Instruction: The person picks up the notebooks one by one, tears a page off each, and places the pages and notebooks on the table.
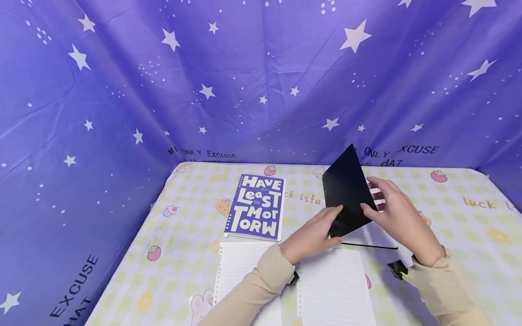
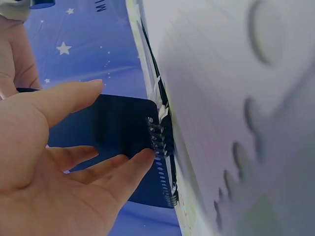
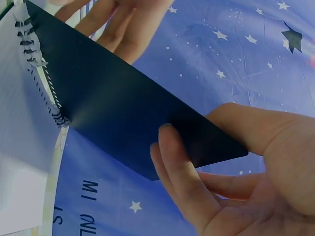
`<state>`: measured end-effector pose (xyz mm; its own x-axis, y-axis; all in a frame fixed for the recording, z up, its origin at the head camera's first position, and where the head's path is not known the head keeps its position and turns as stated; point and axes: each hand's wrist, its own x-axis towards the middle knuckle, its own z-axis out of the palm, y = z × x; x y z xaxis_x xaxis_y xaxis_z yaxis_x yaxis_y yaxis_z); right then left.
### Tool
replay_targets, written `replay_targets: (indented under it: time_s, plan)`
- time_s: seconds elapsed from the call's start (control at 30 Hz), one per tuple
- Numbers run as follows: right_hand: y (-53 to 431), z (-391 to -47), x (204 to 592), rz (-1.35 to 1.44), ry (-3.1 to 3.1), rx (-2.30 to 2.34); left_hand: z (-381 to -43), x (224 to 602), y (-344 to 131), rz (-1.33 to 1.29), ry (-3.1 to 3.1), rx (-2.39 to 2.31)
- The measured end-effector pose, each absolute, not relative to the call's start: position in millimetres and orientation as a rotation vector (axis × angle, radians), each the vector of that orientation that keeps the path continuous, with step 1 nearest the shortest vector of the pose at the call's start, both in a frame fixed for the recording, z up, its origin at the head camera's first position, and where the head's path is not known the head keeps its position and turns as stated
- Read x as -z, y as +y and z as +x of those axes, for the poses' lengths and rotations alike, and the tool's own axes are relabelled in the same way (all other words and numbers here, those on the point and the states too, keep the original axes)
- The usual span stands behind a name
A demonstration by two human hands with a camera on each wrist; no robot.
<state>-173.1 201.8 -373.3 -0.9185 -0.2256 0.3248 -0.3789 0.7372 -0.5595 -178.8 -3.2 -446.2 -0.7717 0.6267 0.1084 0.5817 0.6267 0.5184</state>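
A ring-bound notebook with its black cover [image 1: 346, 194] raised stands at the right of the table. My right hand [image 1: 393, 210] pinches the cover's free side; in the right wrist view its thumb lies behind and its fingers [image 3: 179, 162] in front. My left hand [image 1: 311, 235] is at the binding side with fingers extended, a fingertip right at the rings [image 2: 158, 132] in the left wrist view. White lined pages [image 3: 24, 147] lie beside the rings. In the head view the left hand hides part of the cover's lower corner.
A purple notebook [image 1: 255, 206] with large white lettering lies left of the hands. Two loose lined sheets with punched edges, a left sheet [image 1: 240, 262] and a right sheet [image 1: 334, 280], lie nearer me. A starred purple curtain [image 1: 261, 81] rises behind the checked tablecloth [image 1: 461, 244].
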Motion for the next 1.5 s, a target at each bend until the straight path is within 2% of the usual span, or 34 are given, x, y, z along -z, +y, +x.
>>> replay_targets:
  time_s: [0.73, 1.5]
  plan:
    - [225.1, -179.1, 370.0, 0.469, -2.908, -0.886, -182.8, 445.2, 11.5, 0.995, 2.852, -0.606]
    - [270.7, -201.8, 388.0, 0.408, -3.126, -0.777, -184.9, 446.2, 16.4, 1.126, 2.832, -0.371]
